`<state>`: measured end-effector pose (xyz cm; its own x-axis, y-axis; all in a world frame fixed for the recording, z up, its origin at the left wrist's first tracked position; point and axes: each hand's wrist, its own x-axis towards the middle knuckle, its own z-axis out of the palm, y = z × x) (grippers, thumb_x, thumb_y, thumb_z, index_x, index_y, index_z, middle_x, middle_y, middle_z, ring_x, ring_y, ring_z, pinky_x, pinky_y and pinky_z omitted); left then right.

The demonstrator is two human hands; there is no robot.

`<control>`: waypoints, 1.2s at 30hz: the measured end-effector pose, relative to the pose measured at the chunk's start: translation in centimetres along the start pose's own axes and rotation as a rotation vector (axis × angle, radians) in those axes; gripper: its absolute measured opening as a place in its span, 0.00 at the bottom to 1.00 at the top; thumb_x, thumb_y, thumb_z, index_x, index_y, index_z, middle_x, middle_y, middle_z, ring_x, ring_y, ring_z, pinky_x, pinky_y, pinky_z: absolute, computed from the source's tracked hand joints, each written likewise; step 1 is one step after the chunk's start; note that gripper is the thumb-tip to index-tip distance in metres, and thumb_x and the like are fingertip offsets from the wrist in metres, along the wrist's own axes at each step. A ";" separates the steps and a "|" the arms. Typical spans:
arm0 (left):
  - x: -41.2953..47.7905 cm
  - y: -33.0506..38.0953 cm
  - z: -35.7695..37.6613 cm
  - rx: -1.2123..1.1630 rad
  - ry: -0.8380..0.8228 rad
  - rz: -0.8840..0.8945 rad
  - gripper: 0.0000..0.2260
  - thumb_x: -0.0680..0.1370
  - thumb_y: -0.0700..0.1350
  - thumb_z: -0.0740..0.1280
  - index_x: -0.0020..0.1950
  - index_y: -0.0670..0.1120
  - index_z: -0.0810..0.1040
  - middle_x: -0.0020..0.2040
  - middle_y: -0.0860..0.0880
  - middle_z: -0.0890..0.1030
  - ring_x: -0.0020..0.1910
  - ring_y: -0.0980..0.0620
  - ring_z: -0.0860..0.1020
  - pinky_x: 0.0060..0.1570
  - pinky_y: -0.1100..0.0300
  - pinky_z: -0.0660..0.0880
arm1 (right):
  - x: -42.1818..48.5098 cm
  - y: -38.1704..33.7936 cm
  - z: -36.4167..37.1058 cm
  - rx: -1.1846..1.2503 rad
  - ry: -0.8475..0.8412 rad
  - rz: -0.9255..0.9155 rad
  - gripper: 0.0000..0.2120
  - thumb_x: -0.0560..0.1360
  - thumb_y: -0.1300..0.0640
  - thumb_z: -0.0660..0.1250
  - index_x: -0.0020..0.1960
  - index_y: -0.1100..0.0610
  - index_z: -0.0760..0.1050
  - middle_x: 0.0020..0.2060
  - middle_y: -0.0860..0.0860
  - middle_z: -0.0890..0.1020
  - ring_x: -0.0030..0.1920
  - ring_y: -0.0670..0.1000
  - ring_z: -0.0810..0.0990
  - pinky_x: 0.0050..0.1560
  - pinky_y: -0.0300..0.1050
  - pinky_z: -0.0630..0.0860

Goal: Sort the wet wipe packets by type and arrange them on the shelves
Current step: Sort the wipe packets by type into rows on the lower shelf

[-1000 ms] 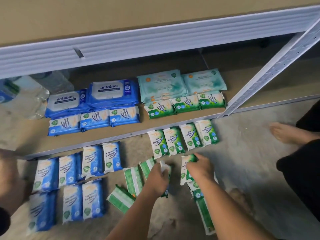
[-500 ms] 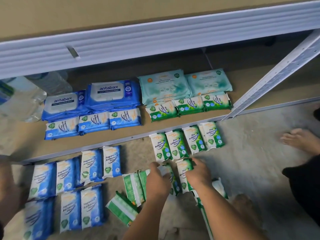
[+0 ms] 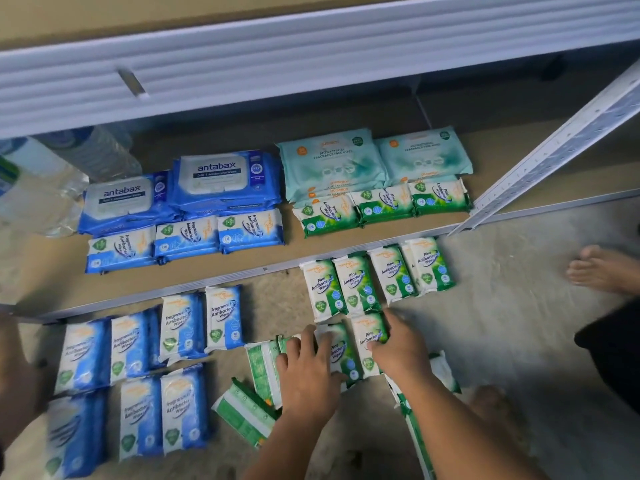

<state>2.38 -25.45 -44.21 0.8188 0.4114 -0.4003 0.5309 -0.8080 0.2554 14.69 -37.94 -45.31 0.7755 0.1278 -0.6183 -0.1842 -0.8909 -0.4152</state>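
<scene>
Both your left hand (image 3: 304, 370) and right hand (image 3: 400, 346) lie flat, fingers straight, pressing side-by-side green-and-white wipe packets (image 3: 341, 355) beneath them.

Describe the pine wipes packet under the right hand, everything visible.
The pine wipes packet is a small, soft-looking plastic pack, white at the top and green below, printed "Pine Antibacterial". It lies flat, label up, on the concrete floor, just below a row of like packets. The right hand covers its right edge and lower part; whether the fingers grip it cannot be told. Another pine packet lies close on its left.
</scene>
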 end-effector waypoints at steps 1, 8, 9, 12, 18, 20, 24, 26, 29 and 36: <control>0.3 0.1 0.1 0.003 -0.002 0.008 0.33 0.73 0.62 0.70 0.74 0.57 0.63 0.76 0.50 0.61 0.68 0.43 0.63 0.63 0.46 0.64 | 0.0 0.2 0.2 -0.008 0.011 -0.012 0.36 0.69 0.53 0.75 0.74 0.42 0.66 0.59 0.51 0.79 0.60 0.55 0.78 0.57 0.53 0.79; 1.1 -0.1 0.7 -0.047 0.025 -0.005 0.32 0.74 0.61 0.69 0.75 0.58 0.63 0.76 0.53 0.63 0.67 0.45 0.64 0.62 0.47 0.65 | -0.1 0.8 0.7 -0.094 0.067 -0.066 0.35 0.75 0.56 0.73 0.78 0.45 0.63 0.60 0.57 0.79 0.62 0.58 0.75 0.59 0.53 0.77; 1.0 -0.2 0.8 -0.049 0.035 -0.009 0.32 0.73 0.61 0.70 0.74 0.58 0.64 0.75 0.52 0.65 0.66 0.45 0.66 0.61 0.47 0.66 | 0.0 0.9 0.9 -0.085 0.070 -0.071 0.35 0.75 0.56 0.73 0.78 0.44 0.63 0.60 0.56 0.78 0.62 0.58 0.75 0.59 0.54 0.77; 1.0 -0.3 1.2 -0.044 0.035 -0.020 0.32 0.71 0.62 0.72 0.72 0.58 0.67 0.73 0.52 0.68 0.65 0.44 0.68 0.59 0.46 0.68 | 0.0 1.1 1.0 -0.023 0.078 -0.055 0.35 0.73 0.55 0.74 0.76 0.43 0.65 0.59 0.53 0.79 0.61 0.57 0.77 0.59 0.54 0.78; 0.9 -1.3 0.1 -0.107 0.117 -0.053 0.23 0.72 0.56 0.72 0.66 0.54 0.76 0.65 0.53 0.77 0.60 0.46 0.74 0.54 0.48 0.70 | -0.8 1.5 0.2 0.069 0.222 -0.043 0.14 0.71 0.55 0.72 0.56 0.49 0.77 0.43 0.49 0.81 0.44 0.53 0.79 0.44 0.47 0.76; 0.2 -2.1 -0.7 -0.165 0.113 -0.115 0.21 0.75 0.53 0.70 0.67 0.53 0.76 0.65 0.53 0.78 0.61 0.47 0.74 0.56 0.49 0.71 | -1.7 1.4 -0.4 0.087 0.242 -0.019 0.07 0.72 0.58 0.71 0.48 0.50 0.77 0.41 0.49 0.79 0.41 0.53 0.76 0.41 0.45 0.70; -2.5 -4.6 -2.1 -0.325 0.111 -0.240 0.18 0.75 0.45 0.67 0.65 0.50 0.78 0.59 0.49 0.81 0.56 0.45 0.77 0.53 0.51 0.75 | -4.1 1.3 -0.7 0.093 0.237 0.007 0.05 0.72 0.61 0.70 0.41 0.54 0.74 0.37 0.50 0.80 0.36 0.54 0.73 0.37 0.44 0.67; -4.3 -5.7 -3.3 -0.436 0.101 -0.358 0.14 0.76 0.43 0.66 0.61 0.50 0.80 0.56 0.48 0.81 0.54 0.45 0.79 0.49 0.54 0.75 | -5.5 1.0 -0.5 0.095 0.237 0.005 0.04 0.72 0.62 0.69 0.45 0.56 0.79 0.40 0.53 0.84 0.38 0.56 0.76 0.38 0.45 0.71; -6.9 -7.2 -4.7 -0.548 0.046 -0.535 0.11 0.75 0.41 0.63 0.55 0.52 0.78 0.53 0.48 0.83 0.51 0.46 0.81 0.46 0.57 0.75 | -7.8 -0.2 0.4 0.125 0.186 -0.012 0.13 0.73 0.62 0.70 0.58 0.55 0.82 0.46 0.55 0.86 0.47 0.58 0.83 0.46 0.48 0.75; -10.1 -9.5 -5.2 -0.731 -0.042 -0.726 0.16 0.75 0.47 0.67 0.63 0.47 0.78 0.59 0.42 0.82 0.58 0.44 0.80 0.49 0.59 0.72 | -12.6 -3.5 2.7 0.053 -0.115 -0.100 0.16 0.77 0.54 0.69 0.65 0.49 0.77 0.42 0.46 0.82 0.35 0.45 0.78 0.33 0.36 0.72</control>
<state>-9.77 -19.76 -37.98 0.2468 0.6719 -0.6983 0.9090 0.0891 0.4071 3.98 -35.30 -37.89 0.7179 0.2666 -0.6430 -0.1434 -0.8473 -0.5114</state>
